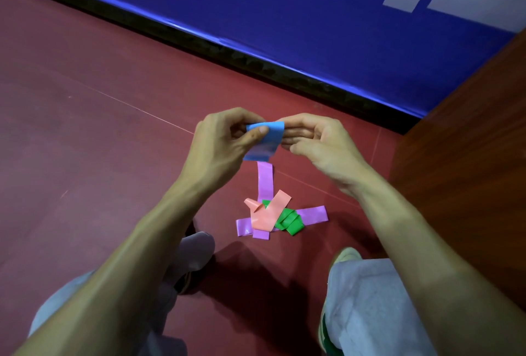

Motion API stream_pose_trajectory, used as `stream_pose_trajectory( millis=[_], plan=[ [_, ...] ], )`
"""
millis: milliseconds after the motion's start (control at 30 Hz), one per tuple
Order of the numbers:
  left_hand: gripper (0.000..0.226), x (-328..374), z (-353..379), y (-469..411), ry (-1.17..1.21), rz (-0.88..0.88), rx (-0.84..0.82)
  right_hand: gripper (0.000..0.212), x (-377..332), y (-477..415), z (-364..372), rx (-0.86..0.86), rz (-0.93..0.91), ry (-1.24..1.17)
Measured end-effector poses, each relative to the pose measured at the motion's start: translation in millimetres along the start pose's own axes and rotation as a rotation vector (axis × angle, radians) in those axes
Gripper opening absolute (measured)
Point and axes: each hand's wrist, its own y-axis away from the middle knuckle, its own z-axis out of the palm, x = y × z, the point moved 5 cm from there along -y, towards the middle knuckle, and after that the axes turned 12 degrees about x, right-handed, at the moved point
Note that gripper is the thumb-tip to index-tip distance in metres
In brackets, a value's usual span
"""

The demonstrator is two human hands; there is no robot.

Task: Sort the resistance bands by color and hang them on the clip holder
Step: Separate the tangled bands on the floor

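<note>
aloft, blue band (263, 140) hangs lengthwise downward; left hand (225, 145), right hand (316, 142) both pinch top edge.

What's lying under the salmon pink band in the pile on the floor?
The flat salmon-pink rubber band lies over a crumpled green band and two crossed purple bands. Anything else beneath it is covered.

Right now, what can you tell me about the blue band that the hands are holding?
The blue band is a flat, smooth, slightly shiny strip, like thin rubber. It is folded over at the top and its lower end hangs down. The left hand pinches its top left part under the thumb; the right hand pinches its top right edge. It is held above the other bands on the red floor.
</note>
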Motion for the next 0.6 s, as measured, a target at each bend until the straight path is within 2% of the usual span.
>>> stream_pose_trajectory(
  millis=[133,300,400,500,600],
  plan=[
    [0.006,3.4,-3.8,-0.3,0.082,0.015,0.008,0.052,7.0,-0.6,4.7,-0.091,-0.019,0.128],
    [0.008,14.3,-6.0,1.6,0.340,-0.025,0.006,0.027,14.6,2.5,6.7,-0.181,-0.004,0.344],
    [0.008,13.2,-13.4,-0.8,0.427,-0.061,0.097,0.021,20.0,2.6,9.4,-0.190,-0.005,0.443],
    [0.008,7.4,-21.4,-3.6,0.445,-0.101,0.199,0.033,25.3,0.4,9.1,-0.172,0.013,0.485],
    [0.007,0.0,-27.0,-6.3,0.435,-0.149,0.297,0.011,29.2,-3.0,9.7,-0.166,0.020,0.403]
  ],
)
